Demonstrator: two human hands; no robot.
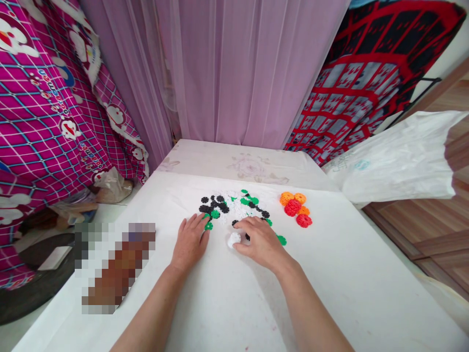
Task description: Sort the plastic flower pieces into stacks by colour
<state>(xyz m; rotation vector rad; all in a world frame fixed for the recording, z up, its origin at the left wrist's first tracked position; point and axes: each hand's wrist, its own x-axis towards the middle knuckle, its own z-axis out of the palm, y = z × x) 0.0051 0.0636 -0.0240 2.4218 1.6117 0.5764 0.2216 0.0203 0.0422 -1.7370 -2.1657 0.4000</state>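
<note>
- While the left hand [190,242] rests palm down with its fingers extended, holding nothing, its fingertips meet the near edge of the loose discs, just beside a green disc [208,226].
- The right hand [260,239] is curved, thumb and forefinger parted around the white cluster [233,239]; the thumb appears to touch its near edge, but whether the fingers grip it cannot be told.
- Just beyond the right forefinger's tip lies a black disc [235,223]; another shows partly, under the same hand.
- Black discs [222,207] lie beyond the left fingertips, several overlapping.
- White discs [238,208] spread ahead of and between both hands, with green and black ones along their border.
- Beyond the right hand and to its right, well apart from the cluster, sit orange pieces [287,198] and red pieces [304,221], grouped closely.
- Both hands work low over the white table [220,303]; a pixelated object [124,264] lies to the left of the left hand.
- Step in hand, as judged: handling the white cluster with the right hand, the left standing by at the discs.
- Demand of the next move, as judged: a light, even pinch, clear of the neighbouring black discs.
</note>
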